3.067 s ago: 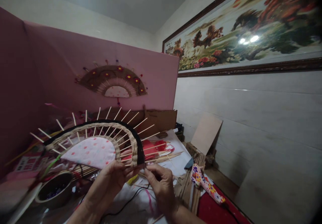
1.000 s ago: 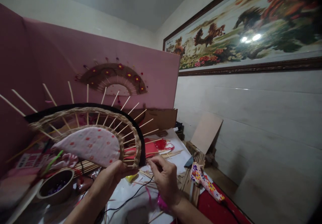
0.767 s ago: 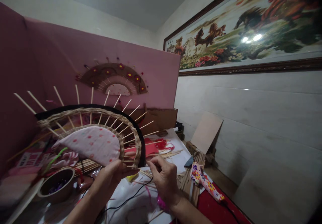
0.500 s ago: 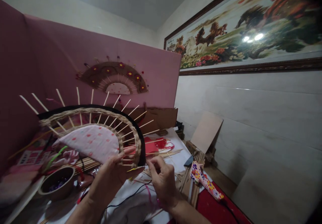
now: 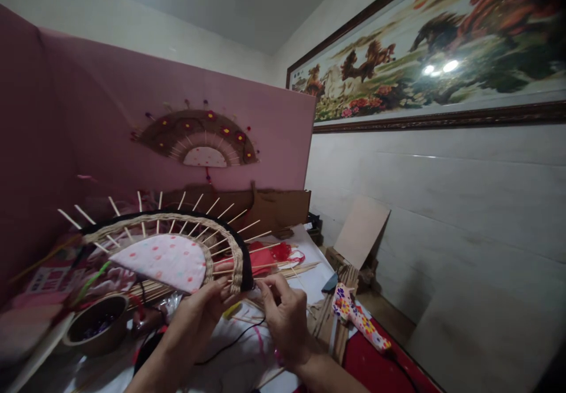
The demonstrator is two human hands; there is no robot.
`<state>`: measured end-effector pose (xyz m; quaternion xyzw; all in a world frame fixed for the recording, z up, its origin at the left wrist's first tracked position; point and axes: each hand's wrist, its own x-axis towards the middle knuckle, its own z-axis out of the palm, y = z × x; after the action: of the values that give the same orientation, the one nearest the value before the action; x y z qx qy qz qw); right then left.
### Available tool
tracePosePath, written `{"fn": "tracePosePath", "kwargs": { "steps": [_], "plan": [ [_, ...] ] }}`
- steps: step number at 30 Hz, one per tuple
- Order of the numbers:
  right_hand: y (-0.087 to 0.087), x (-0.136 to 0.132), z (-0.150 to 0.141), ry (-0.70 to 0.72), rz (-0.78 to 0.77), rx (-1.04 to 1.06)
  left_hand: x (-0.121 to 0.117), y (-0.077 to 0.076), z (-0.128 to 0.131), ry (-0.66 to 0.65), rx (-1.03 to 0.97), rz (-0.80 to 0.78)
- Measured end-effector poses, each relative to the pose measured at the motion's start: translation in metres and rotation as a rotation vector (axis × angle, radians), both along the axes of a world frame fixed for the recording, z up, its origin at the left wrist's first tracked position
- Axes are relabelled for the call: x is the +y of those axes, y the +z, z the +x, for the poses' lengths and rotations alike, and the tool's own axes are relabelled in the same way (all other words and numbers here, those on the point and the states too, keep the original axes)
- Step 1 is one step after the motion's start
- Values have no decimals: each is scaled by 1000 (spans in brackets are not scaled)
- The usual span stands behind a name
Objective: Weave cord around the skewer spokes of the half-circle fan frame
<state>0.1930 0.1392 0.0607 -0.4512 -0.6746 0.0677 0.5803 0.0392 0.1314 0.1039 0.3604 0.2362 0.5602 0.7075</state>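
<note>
A half-round woven fan [image 5: 163, 260] with a white, red-dotted centre is held up in front of me, tilted. Thin bamboo sticks radiate from it through rings of tan braided cord, and a black band [image 5: 245, 251] edges the outer ring. My left hand [image 5: 194, 316] grips its lower right corner, some fingers hidden behind the weave. Close by, my right hand [image 5: 285, 316] pinches at the end of the black band. A black cord [image 5: 234, 341] trails from beneath that hand down to the left; the fingertips partly hide what they hold.
A finished fan with flowers [image 5: 194, 131] hangs on the pink board [image 5: 274, 139]. A bowl of dark beads [image 5: 95, 325] stands at left, near bundled sticks [image 5: 150, 290]. A flower-patterned glue gun [image 5: 358, 316] lies at right. Red netting [image 5: 280, 251] lies behind the fan.
The fan has dropped lower and tilted flatter, its left end shifting to the right. My left hand has moved slightly along with it, while my right hand stays pinched at the corner.
</note>
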Motion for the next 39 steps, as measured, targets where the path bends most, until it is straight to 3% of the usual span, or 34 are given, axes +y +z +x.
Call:
{"fn": "tracePosePath", "kwargs": {
  "steps": [6,14,22,31,39],
  "plan": [
    [3,1,3,-70,86,-101,1,-1,-1,-112,32,-21],
    [5,4,9,-120,88,-224,-2,5,0,-97,58,-9],
    [19,13,28,-17,90,-323,-2,22,-10,-16,103,-4],
    [23,25,39,8,29,-158,-3,36,-27,97,123,28],
    [17,24,30,72,-49,8,-3,41,-31,79,92,59]
  ]
}}
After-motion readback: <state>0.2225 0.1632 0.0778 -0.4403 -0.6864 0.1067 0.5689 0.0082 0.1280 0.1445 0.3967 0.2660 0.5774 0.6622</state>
